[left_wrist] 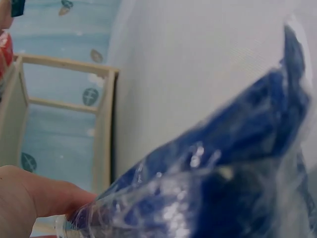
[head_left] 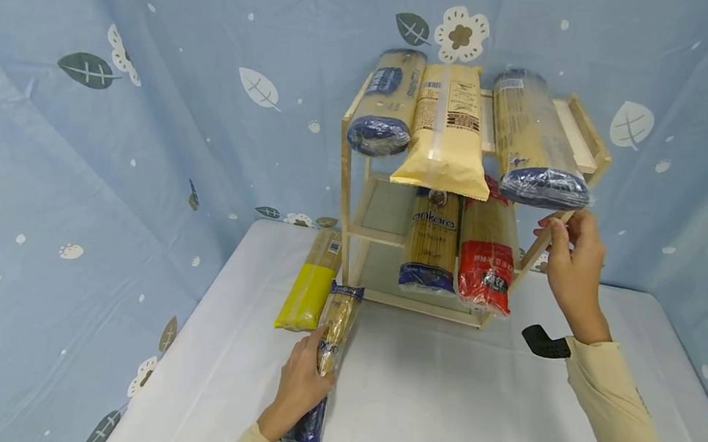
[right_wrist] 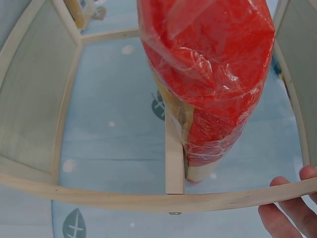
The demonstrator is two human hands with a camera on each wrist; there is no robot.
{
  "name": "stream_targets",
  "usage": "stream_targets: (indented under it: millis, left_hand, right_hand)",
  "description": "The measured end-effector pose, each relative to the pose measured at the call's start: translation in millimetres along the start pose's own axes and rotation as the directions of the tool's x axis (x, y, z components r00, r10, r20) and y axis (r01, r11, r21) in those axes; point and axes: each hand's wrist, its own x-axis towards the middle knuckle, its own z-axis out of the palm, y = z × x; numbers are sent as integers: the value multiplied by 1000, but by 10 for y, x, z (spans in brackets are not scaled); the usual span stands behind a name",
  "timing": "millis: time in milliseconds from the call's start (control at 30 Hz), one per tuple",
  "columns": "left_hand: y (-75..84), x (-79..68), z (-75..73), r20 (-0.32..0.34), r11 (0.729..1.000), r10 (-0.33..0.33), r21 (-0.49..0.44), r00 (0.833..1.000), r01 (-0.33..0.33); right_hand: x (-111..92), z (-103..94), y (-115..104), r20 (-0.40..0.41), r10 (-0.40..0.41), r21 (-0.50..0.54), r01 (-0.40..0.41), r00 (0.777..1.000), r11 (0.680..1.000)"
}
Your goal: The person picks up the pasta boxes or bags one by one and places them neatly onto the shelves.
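My left hand point(head_left: 303, 380) grips a clear and blue packet of spaghetti point(head_left: 336, 322) by its middle, at the front left of the wooden rack point(head_left: 423, 305). In the left wrist view the packet's crinkled blue end point(left_wrist: 198, 183) fills the foreground, with my thumb along its side. At the rack's right side, my right hand point(head_left: 575, 259) holds the front wooden post, fingers curled round it. The right wrist view shows those fingertips on the wooden bar point(right_wrist: 218, 202), near a red spaghetti packet point(right_wrist: 213, 64).
Along the rack's top lie a blue-ended spaghetti packet point(head_left: 385, 99), a cream packet point(head_left: 448, 126) and another blue-ended packet point(head_left: 537, 136). Below them are an Ankara packet point(head_left: 433, 238) and the red packet point(head_left: 487, 259). A yellow packet point(head_left: 309, 285) lies on the white table point(head_left: 424, 406) left of the rack.
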Motion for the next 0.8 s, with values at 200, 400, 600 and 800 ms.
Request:
stream_targets:
  millis: [200, 400, 600, 800]
  left_hand:
    - [143, -4, -116, 21, 999, -7, -34, 1000, 7]
    - [289, -20, -239, 24, 997, 22, -72, 999, -20]
    - [431, -41, -381, 33, 993, 37, -114, 999, -33]
    - [545, -60, -493, 36, 989, 45, -141, 998, -39]
  right_hand:
    - [3, -3, -11, 2, -7, -8, 7, 1000, 1000]
    - [5, -4, -10, 4, -11, -9, 11, 1000, 1000]
    - [9, 2, 15, 1, -12, -8, 12, 1000, 1000]
    - [10, 1, 28, -2, -24, -9, 24, 1000, 1000]
